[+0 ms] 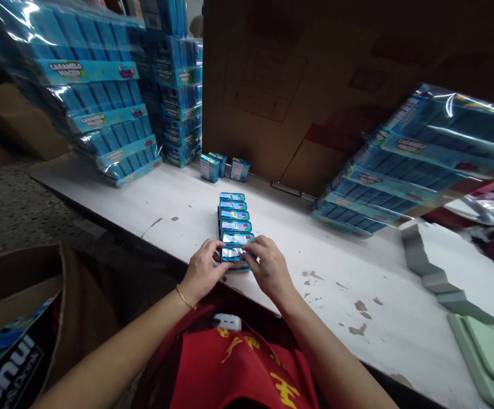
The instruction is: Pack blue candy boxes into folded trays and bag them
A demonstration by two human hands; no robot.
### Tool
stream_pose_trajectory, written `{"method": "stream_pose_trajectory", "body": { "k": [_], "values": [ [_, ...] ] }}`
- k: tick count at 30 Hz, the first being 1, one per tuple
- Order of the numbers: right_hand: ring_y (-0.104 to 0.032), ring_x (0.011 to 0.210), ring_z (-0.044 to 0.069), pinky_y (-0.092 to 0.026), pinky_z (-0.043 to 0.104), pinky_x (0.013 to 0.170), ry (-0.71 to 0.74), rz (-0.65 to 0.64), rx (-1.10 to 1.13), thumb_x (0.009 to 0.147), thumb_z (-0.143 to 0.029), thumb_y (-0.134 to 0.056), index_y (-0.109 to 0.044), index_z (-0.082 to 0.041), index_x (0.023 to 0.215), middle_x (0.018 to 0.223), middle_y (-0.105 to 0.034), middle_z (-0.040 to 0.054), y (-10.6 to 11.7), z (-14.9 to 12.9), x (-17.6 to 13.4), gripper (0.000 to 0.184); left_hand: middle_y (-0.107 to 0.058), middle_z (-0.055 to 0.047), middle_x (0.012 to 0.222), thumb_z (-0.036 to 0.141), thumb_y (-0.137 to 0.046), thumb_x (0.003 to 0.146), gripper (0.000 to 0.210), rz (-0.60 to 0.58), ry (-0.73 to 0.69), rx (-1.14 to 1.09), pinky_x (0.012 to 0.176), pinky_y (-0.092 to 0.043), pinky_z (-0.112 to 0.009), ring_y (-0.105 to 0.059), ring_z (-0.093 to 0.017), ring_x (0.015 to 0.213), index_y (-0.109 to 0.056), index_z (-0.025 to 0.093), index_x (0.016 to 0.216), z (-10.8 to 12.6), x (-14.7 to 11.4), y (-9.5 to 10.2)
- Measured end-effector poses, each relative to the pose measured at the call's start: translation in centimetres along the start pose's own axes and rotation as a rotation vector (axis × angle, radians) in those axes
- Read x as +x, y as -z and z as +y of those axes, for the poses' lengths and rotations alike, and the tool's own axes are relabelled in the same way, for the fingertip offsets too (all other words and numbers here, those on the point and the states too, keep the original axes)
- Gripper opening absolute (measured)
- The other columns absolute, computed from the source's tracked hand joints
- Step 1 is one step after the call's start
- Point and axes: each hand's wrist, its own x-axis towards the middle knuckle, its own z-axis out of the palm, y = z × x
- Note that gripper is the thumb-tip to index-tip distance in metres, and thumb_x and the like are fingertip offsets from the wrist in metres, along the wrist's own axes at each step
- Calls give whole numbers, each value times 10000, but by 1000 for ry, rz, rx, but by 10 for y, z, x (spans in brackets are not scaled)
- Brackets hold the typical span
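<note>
A row of several small blue candy boxes (235,216) runs away from me along the white table, shiny tops facing up. At its near end, the closest small blue box (231,254) sits between my two hands. My left hand (204,268) grips its left side, with thumb and fingers bent around the edge. On the opposite side my right hand (269,266) pinches the box's right end with fingertips. The undersides of the boxes are hidden.
Wrapped stacks of blue display boxes stand at the left (121,136) and right (383,165). Small boxes (210,168) rest by a large brown carton (264,85). White folded card (455,267) and a pale green device (485,352) lie right; an open carton (71,318) stands lower left.
</note>
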Motion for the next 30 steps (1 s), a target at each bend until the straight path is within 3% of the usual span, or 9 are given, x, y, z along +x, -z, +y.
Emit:
{"method": "stream_pose_trajectory", "body": {
  "k": [3,9,24,30],
  "values": [
    [-484,805,163,-312,276,694,162,-129,-244,850,-254,-451,-620,-228,881,880,-576,40,9,-7,1,174,-520,-18,869,315,-623,685,295,0,-4,-3,614,-460,-256,-522,-121,693,-515,183,926,0,0,0],
    [-475,771,174,-269,294,644,272,-236,-494,853,-247,-447,-590,-197,786,842,-563,52,12,-15,8,165,-529,-17,872,307,-626,683,304,1,-12,-2,603,-457,-249,-528,-121,695,-507,182,933,0,0,1],
    [-486,782,200,-292,304,615,270,-274,-574,854,-167,-409,-560,-169,838,853,-544,82,7,-25,7,152,-525,-10,872,296,-616,692,297,-8,-7,1,617,-454,-248,-526,-112,674,-500,184,942,-1,0,1],
    [-486,776,174,-299,287,641,254,-240,-549,862,-190,-411,-556,-180,815,854,-547,64,9,-14,7,153,-524,-10,880,283,-625,683,301,2,-8,-5,608,-459,-247,-514,-102,636,-499,188,940,-3,-1,0]
  ]
}}
